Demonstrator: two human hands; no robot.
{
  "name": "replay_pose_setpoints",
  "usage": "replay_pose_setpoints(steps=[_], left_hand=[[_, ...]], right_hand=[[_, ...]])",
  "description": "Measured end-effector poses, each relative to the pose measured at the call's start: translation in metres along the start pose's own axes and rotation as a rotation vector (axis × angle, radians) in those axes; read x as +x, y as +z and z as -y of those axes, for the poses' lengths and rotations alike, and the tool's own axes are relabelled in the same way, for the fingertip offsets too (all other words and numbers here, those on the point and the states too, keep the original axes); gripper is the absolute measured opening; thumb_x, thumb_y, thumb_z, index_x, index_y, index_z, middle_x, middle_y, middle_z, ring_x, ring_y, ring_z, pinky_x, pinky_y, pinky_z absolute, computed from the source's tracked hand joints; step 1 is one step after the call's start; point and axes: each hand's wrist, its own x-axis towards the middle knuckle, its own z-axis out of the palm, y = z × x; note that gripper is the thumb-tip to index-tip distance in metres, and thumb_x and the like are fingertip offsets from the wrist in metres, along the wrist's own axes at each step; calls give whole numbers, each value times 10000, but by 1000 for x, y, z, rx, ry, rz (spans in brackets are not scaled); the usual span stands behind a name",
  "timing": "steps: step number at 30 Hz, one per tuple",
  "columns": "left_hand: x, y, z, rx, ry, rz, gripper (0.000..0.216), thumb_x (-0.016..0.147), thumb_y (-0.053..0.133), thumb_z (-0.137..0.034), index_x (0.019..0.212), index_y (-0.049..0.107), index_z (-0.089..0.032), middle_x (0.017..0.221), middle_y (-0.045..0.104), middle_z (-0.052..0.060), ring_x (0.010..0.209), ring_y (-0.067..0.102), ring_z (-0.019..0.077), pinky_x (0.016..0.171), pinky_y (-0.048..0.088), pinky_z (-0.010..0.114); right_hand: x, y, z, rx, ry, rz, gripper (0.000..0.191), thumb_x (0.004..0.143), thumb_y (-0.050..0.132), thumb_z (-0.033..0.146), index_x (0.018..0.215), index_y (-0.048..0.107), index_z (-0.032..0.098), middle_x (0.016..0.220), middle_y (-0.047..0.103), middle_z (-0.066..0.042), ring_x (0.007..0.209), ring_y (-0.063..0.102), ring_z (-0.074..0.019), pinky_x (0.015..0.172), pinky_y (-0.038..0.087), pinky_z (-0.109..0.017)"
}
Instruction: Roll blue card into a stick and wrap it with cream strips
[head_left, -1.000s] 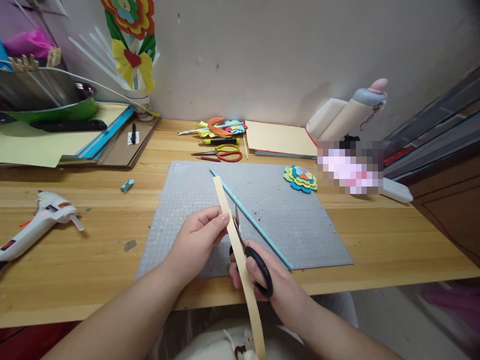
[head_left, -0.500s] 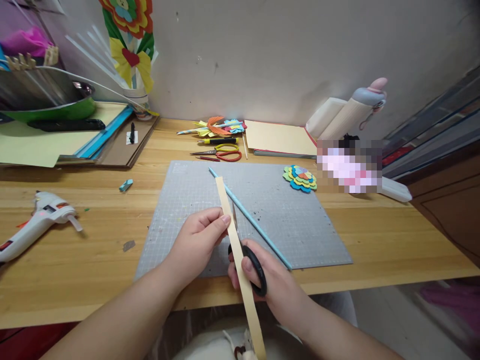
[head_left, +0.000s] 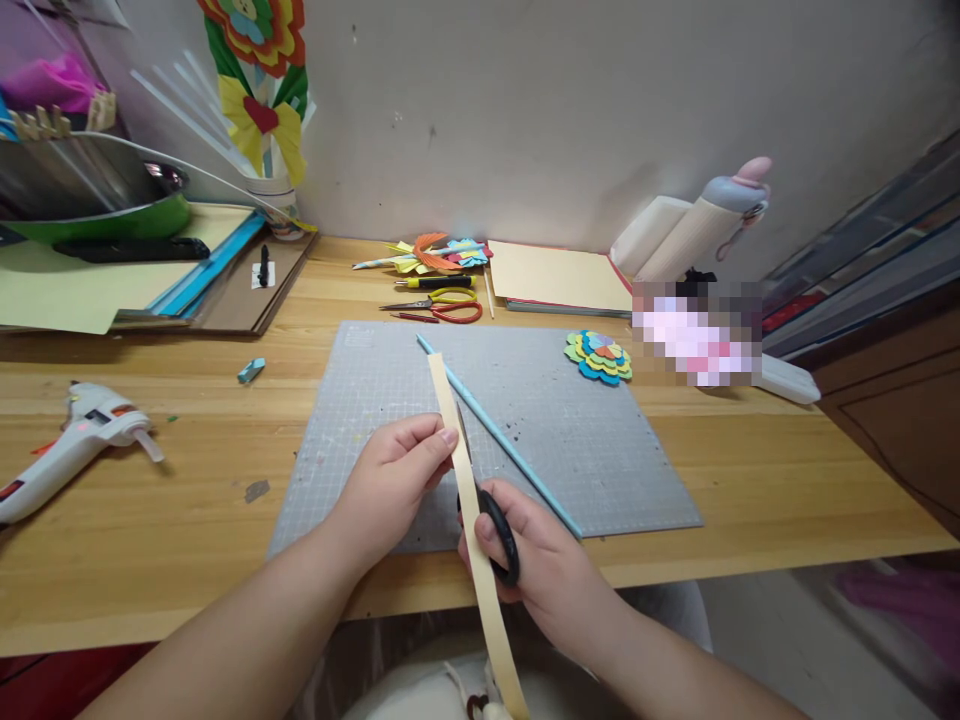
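Cream paper strip (head_left: 487, 595) slants up over the cutting mat (head_left: 615, 450), pinched in the left hand (head_left: 397, 465), while the right hand (head_left: 544, 560) grips the scissors (head_left: 511, 545) right beside it. If that loose tail flops, I reckon they could snip crooked, or nick the thumb sitting so close

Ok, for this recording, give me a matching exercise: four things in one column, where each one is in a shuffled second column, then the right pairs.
Things
1. paper strip
2. light-blue stick
3. black-handled scissors
4. layered paper flower

Places
A. held in the right hand
B. at the far right corner of the cutting mat
C. pinched in the left hand
D. lying slantwise across the mat

Right pairs: 1-C, 2-D, 3-A, 4-B
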Motion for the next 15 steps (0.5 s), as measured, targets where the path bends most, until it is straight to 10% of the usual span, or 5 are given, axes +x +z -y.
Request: replay_pose_setpoints(steps=[15], left_hand=[[2, -2, -1, 22, 10, -103, 351, 743, 596, -372, 532, 396, -176, 484, 312, -74, 456, 231, 58, 447, 188, 207]], right_hand=[[6, -10, 2, 177, -30, -92, 424, 814, 568, 597, 843, 504, 179, 594, 502, 45, 451, 319, -55, 415, 209, -188]])
